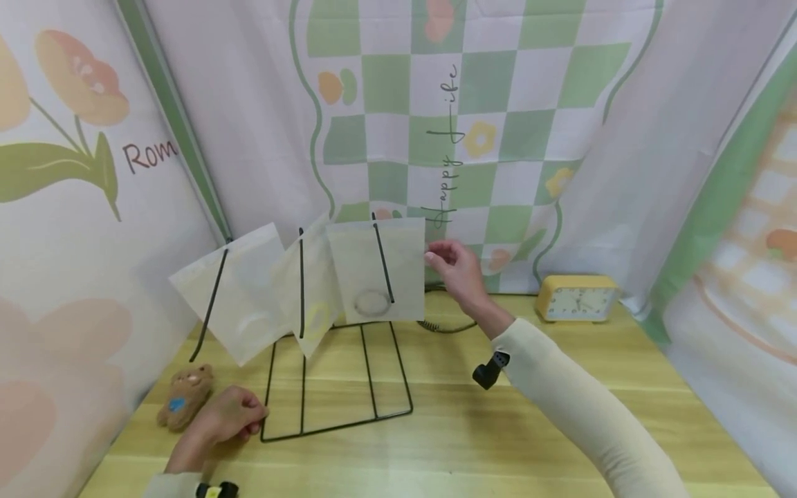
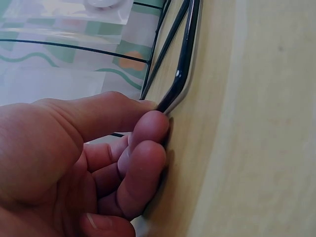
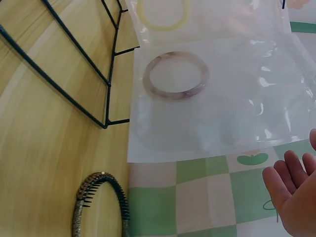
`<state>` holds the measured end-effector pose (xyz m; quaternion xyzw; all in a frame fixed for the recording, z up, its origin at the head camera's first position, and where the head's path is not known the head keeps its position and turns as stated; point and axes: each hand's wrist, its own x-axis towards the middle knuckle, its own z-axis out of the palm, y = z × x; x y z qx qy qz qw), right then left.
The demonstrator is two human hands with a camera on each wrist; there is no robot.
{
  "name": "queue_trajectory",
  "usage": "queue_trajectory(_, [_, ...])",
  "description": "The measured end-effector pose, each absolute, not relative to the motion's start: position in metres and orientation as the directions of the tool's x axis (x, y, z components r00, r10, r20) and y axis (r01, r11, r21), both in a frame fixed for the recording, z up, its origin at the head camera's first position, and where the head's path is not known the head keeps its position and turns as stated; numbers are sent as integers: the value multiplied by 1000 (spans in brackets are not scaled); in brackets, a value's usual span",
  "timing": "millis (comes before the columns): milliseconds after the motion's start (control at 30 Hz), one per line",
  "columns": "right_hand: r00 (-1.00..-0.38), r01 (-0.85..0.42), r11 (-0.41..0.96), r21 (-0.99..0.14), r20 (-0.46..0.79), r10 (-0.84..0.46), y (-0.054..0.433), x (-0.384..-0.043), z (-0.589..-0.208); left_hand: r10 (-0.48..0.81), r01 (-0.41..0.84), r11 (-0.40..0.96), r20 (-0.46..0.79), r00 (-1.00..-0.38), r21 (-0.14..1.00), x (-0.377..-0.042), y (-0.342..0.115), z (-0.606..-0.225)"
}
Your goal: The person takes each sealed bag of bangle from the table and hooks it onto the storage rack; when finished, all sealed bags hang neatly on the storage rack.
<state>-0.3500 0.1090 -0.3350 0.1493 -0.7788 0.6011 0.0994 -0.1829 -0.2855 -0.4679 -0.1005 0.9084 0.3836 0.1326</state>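
My left hand (image 1: 233, 413) pinches the near left corner of a black wire rack (image 1: 336, 427) on the table; the left wrist view shows thumb and forefinger on that bend. Three translucent bags hang on the rack's black hooks. My right hand (image 1: 459, 271) has thumb and fingertips pinched at the right edge of the rightmost bag (image 1: 407, 270), which contains a mottled bangle (image 3: 199, 89). A yellow ring (image 3: 184, 15) shows inside the middle bag (image 1: 320, 297). The left bag (image 1: 249, 297) hangs tilted, with a pale round item low inside.
Beside my left hand lies a brown plush bear (image 1: 187, 398). A dark toothed headband (image 1: 448, 328) lies behind the rack. To the right stands a yellow alarm clock (image 1: 575, 299). Printed curtains (image 1: 249, 138) close off the back and sides of the wooden table (image 1: 498, 443).
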Motion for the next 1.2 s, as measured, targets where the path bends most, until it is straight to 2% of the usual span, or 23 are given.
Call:
queue_trajectory(600, [-945, -325, 259, -910, 301, -130, 145, -332, -357, -52, -264, 697, -320, -946, 666, -192, -284, -468])
queue_trajectory(867, [-908, -418, 480, -771, 373, -192, 179, -294, -358, -42, -254, 697, -315, -948, 671, -193, -282, -470])
queue_trajectory(1000, [-892, -450, 527, -721, 384, -238, 193, -271, -362, -74, -265, 704, -304, -950, 659, -192, -283, -470])
queue_trajectory(1200, [-907, -418, 585, -696, 355, -226, 214, -249, -370, -75, -242, 711, -271, -960, 661, -195, -287, -471])
